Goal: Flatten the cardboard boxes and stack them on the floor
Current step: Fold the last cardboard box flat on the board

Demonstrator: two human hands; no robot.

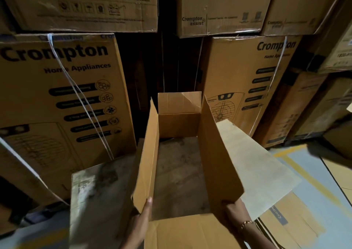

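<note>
The right wrist [240,216] wears a slim gold-toned beaded bracelet [246,223]; the forearms are bare.

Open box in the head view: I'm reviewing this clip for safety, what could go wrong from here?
1. The left hand and right hand have their grip only on the near raw edges of the open box, so it may slip or cut skin.
2. The stacked cartons stand close behind; the far flap could strike them.
3. Flat cardboard on the floor could slide underfoot.
</note>
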